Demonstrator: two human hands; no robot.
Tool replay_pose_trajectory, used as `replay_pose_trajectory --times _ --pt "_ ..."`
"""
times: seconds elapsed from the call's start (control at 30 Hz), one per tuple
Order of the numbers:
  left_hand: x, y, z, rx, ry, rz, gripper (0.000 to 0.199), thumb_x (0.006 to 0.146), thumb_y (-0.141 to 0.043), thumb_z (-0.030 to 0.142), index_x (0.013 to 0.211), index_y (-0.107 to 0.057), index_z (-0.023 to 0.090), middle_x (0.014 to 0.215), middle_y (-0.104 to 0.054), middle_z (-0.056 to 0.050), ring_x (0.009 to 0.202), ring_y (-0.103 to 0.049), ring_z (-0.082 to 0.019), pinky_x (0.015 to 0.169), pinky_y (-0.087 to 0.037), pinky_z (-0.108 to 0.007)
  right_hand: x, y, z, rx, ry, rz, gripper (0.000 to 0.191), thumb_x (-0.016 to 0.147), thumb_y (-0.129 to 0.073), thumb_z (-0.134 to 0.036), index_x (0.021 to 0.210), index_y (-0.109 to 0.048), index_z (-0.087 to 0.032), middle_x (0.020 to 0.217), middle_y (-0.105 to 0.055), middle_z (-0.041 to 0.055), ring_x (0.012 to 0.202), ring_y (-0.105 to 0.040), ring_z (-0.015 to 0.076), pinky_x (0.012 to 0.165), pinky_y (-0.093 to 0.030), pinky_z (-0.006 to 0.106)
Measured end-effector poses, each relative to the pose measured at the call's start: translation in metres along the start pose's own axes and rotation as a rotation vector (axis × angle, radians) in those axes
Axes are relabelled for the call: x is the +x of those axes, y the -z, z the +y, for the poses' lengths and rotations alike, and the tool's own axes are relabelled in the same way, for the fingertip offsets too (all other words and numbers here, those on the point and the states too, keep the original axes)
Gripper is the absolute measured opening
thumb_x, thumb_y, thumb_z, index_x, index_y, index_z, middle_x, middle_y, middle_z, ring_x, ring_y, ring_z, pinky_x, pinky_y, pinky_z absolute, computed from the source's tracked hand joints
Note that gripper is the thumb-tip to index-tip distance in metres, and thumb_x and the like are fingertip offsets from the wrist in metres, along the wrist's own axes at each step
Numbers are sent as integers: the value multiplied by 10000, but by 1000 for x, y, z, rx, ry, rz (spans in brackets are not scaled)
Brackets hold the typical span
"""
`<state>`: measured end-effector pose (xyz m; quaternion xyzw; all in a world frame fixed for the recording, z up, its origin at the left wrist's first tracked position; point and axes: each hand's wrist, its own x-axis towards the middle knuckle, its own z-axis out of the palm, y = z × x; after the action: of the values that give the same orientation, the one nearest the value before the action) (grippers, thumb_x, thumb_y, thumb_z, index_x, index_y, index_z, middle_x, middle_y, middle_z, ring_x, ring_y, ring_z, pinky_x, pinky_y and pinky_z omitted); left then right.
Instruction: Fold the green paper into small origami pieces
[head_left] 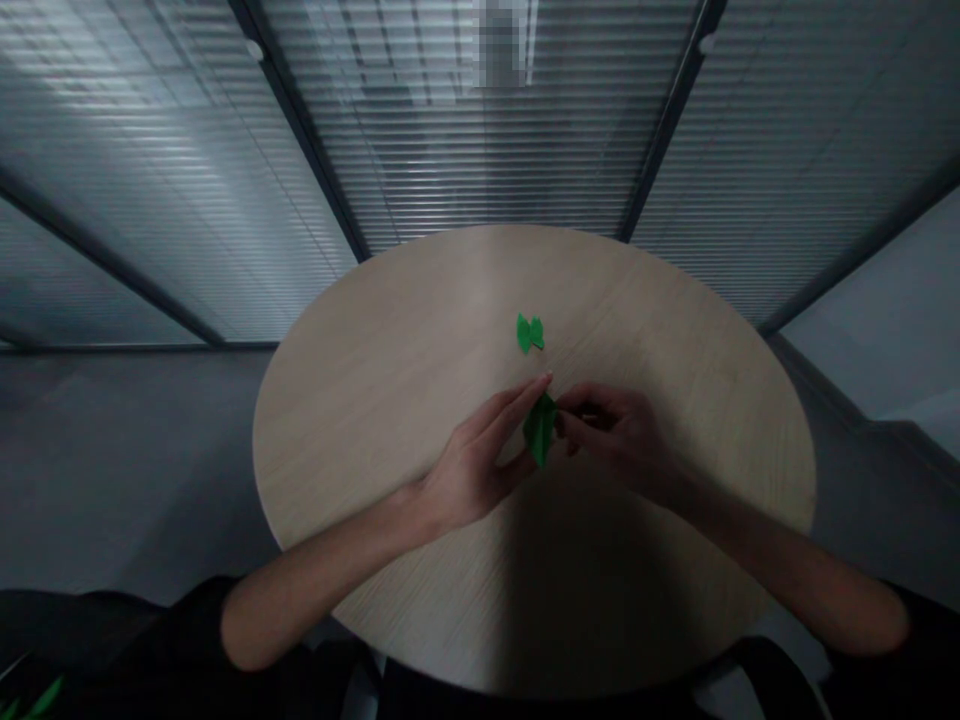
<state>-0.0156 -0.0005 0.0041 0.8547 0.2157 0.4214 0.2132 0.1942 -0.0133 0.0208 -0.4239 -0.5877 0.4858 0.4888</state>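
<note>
In the centre of the frame, your left hand and right hand pinched the green folded piece between them, your fingers covering its edges and shadow blurring your right fingertips. Just above, a small green two-winged piece lay on the bench; at the lower left, green shapes were cut off, and pixels masked part of the blinds at top centre.

Green folded piece partly covered, blinds cut off above, pixelated patch unreadable
</note>
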Motion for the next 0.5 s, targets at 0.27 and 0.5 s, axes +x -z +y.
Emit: replay_pose_trajectory --times 0.27,0.5 --pt "2 0 4 11 20 -21 725 979 -641 137 1626 -323 211 1469 -573 -208 1314 -639 -304 1071 -602 -463 -1 0 -1 -23 -11 -34 202 865 -785 -352 903 -706 -170 696 -655 -13 570 -621 97 518 -549 201" --pt "3 0 4 -10 -7 -29 756 967 -632 102 1638 -305 219 1497 -556 -201 1366 -601 -306 1117 -572 -472 1 0 5 -34 -22 -75 240 894 -748 -409 923 -743 -171 736 -702 18 572 -626 105 516 -540 217"
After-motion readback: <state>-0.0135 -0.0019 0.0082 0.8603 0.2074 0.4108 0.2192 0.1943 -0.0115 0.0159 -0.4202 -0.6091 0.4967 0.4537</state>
